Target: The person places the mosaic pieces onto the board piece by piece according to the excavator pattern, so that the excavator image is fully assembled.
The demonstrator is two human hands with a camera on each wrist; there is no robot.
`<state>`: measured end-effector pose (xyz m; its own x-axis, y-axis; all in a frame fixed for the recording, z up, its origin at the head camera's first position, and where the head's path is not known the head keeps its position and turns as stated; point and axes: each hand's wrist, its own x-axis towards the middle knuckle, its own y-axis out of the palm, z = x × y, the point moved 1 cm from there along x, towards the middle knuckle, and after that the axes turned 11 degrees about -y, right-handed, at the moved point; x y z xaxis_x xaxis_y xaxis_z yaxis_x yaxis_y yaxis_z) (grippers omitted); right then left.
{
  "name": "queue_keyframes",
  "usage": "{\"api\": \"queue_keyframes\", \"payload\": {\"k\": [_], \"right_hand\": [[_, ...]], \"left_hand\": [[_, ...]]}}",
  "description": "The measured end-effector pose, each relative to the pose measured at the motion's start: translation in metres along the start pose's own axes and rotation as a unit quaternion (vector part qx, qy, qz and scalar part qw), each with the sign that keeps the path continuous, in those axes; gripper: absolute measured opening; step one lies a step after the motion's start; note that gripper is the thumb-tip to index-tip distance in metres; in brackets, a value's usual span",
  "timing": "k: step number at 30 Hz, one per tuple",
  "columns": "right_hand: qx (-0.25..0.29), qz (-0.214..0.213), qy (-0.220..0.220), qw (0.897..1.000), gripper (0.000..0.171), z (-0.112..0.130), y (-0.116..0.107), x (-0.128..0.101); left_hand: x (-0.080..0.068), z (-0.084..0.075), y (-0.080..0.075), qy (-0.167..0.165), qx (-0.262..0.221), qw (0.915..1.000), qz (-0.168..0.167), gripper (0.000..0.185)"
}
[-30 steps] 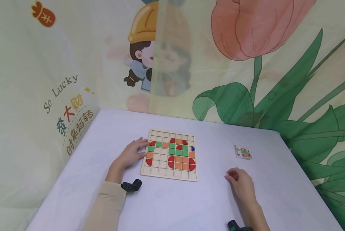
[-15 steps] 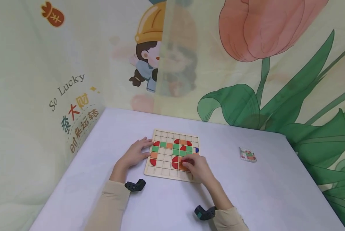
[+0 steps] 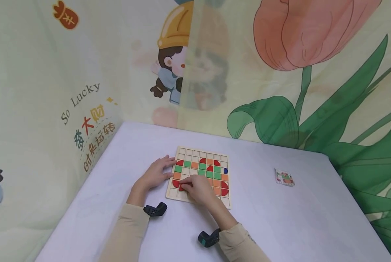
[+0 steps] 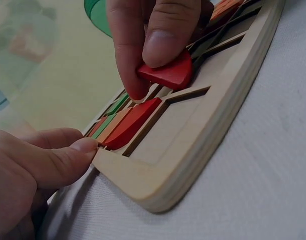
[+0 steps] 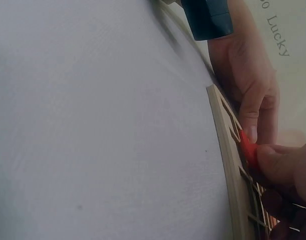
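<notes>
A square wooden grid board (image 3: 192, 148) lies on the table, with red rounded, green and orange square tiles in several cells. My right hand (image 3: 200, 189) is over its lower left part, pinching a red rounded tile (image 4: 172, 74) between thumb and fingers. That tile is tilted just above the cells, beside a seated red tile (image 4: 130, 125). My left hand (image 3: 154, 174) rests at the board's left edge, thumb and fingers extended and touching it. Part of the lower grid is hidden under the right hand.
A small patterned card or packet (image 3: 284, 178) lies right of the board on the white tablecloth (image 3: 257, 211). One blue half-round mark or tile (image 3: 226, 170) sits near the board's right edge. A printed curtain (image 3: 208, 120) hangs behind the table.
My right hand, holding the red tile, has swept left from the table right of the board to the board's lower left. My left hand has stayed at the edge.
</notes>
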<state>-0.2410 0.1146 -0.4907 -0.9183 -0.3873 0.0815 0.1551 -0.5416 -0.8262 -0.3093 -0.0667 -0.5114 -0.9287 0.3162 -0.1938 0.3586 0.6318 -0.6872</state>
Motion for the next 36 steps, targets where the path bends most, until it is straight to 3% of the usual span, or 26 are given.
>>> {"api": "queue_keyframes", "payload": {"k": [4, 11, 16, 21, 28, 33, 36], "right_hand": [[-0.024, -0.003, 0.002, 1.0, 0.014, 0.006, 0.001, 0.005], [0.005, -0.018, 0.056, 0.998, 0.011, 0.004, 0.004, 0.009], [-0.002, -0.017, 0.046, 0.999, 0.008, 0.003, 0.002, 0.009], [-0.069, -0.021, 0.027, 0.997, 0.004, 0.008, 0.003, 0.01], [-0.151, -0.029, 0.011, 0.988, 0.014, 0.012, 0.006, 0.015], [-0.109, -0.03, 0.011, 0.993, 0.006, 0.006, 0.008, 0.011], [-0.065, -0.046, 0.031, 0.996, 0.011, -0.004, 0.003, 0.002]], "left_hand": [[0.001, 0.001, -0.003, -0.011, -0.003, 0.9999, -0.006, 0.051], [0.001, 0.003, -0.001, -0.027, -0.007, 0.9996, -0.002, 0.051], [-0.001, 0.003, -0.001, -0.027, -0.007, 0.9996, -0.007, 0.051], [-0.003, 0.001, -0.001, -0.029, -0.004, 0.9995, -0.009, 0.052], [-0.002, 0.002, -0.001, -0.028, -0.005, 0.9995, -0.013, 0.051], [-0.002, 0.006, 0.001, -0.028, -0.008, 0.9995, -0.007, 0.051], [-0.002, 0.006, 0.003, -0.027, -0.014, 0.9995, -0.003, 0.051]]}}
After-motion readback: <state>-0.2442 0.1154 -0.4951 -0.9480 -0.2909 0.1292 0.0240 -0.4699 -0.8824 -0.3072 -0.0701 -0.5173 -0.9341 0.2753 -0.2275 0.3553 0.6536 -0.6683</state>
